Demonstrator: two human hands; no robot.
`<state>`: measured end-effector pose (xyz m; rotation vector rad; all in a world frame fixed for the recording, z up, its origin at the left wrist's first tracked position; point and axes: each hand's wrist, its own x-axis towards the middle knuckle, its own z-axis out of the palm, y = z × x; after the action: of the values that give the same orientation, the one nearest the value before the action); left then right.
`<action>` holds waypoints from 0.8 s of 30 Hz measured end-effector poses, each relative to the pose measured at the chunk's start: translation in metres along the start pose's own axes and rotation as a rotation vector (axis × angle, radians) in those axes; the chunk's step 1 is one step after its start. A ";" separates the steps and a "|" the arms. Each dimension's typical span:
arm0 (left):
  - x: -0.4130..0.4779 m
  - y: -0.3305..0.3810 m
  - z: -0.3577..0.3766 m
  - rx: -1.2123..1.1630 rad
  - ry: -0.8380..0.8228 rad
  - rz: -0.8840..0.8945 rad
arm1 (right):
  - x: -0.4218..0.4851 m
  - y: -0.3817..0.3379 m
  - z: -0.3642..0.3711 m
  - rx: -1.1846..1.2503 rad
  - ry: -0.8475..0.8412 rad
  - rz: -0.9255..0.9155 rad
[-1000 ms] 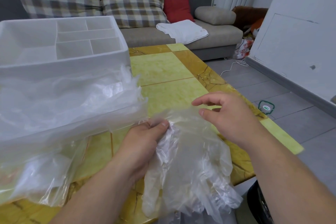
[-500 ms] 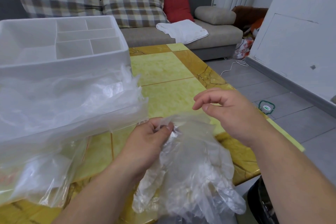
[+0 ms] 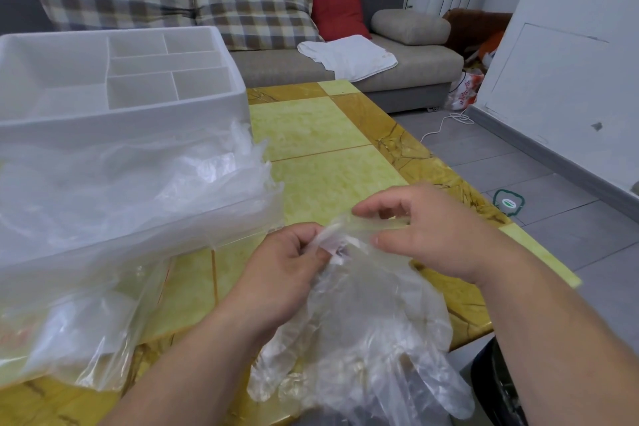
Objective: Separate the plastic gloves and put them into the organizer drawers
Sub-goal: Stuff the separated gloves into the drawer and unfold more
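While my left hand (image 3: 287,273) pinches the cuff end of the bunch of plastic gloves (image 3: 363,332) between thumb and fingers, my right hand (image 3: 425,228) has its fingertips closed on a thin edge of the same cuff just beside it. I see the bunch hanging down from both grips toward 6 o'clock, its finger ends drooping past the near edge of the surface (image 3: 321,156). At 10 o'clock stands the white organizer (image 3: 117,79), its top split into several compartments. 1 drawer (image 3: 131,197) below it is pulled out toward me, holding loose clear gloves. At 8 o'clock, under that drawer, lies a clear plastic bag (image 3: 72,332). Beyond the surface, at 12 o'clock, is a grey sofa (image 3: 380,66).
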<state>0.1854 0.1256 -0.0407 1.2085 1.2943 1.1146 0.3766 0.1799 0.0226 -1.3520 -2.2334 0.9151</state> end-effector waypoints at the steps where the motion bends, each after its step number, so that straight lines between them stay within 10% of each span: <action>1: 0.000 0.000 0.000 -0.003 0.002 0.004 | -0.001 0.000 0.000 0.005 -0.005 0.006; 24: -0.003 0.006 0.003 0.092 0.220 0.033 | 0.004 0.004 0.015 -0.107 0.126 0.032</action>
<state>0.1887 0.1230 -0.0346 1.2031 1.5104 1.2507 0.3689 0.1796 0.0089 -1.4540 -2.1980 0.7085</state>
